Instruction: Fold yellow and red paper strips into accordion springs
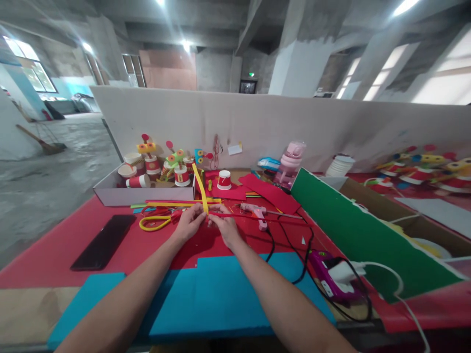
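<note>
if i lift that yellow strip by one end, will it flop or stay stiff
The yellow strip is probably light, since it looks thin and narrow. It may hold some shape: its free length extends beyond the left hand and right hand without drooping limply. Its gentle curve suggests it could still bend easily.

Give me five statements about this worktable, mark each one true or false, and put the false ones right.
1. The left hand and the right hand are both at the lower end of a yellow strip. True.
2. The phone lies to the right of both hands. False: the phone lies to their left.
3. A pink glue gun lies to the right of the right hand. True.
4. The large panel at the right is yellow. False: the panel is green.
5. A red-and-white cup stands beyond the hands. True.
</note>
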Tool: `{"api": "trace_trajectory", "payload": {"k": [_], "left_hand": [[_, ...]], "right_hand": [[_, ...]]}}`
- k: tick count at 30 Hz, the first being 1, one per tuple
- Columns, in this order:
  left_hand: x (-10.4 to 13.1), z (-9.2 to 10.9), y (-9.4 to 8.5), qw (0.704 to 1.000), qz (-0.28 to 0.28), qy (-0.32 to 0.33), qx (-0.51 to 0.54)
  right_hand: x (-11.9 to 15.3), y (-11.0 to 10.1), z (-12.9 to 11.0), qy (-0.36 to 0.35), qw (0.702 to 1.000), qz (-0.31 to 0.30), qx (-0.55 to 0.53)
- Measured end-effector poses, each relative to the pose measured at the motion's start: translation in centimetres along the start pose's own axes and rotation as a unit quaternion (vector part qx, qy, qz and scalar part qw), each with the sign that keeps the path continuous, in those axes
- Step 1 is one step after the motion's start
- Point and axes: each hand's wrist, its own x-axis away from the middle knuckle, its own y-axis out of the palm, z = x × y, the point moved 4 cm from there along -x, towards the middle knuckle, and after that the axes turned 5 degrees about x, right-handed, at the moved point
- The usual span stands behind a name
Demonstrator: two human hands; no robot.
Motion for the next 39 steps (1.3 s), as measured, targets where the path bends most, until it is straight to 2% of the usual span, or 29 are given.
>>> {"api": "trace_trajectory", "payload": {"k": [6,14,18,25,34,39], "left_hand": [[0.1,-0.1,0.2,0.996,0.024,-0.06,0.058],[0.1,-0.1,0.4,0.991,0.047,-0.093,0.089],[0.1,-0.3,0.6,0.99,0.038,-0.093,0.104],[0.2,-0.2,0.6,0.988,0.041,-0.102,0.105],[0.2,-0.8,0.9,0.987,0.042,-0.097,0.122],[0.2,-1.2,1.0,0.985,0.024,-0.1,0.142]], "right_hand": [[-0.3,-0.5,0.3,-0.017,1.0,0.017,0.019],[-0.3,-0.5,0.8,0.02,0.999,0.021,-0.032],[-0.2,-0.5,0.7,0.035,0.998,0.023,-0.052],[-0.4,-0.6,1.1,0.008,1.0,0.02,0.016],[-0.3,-0.8,1.4,0.009,0.999,0.023,0.02],[-0.3,-0.8,1.3,0.009,0.999,0.024,0.019]]}}
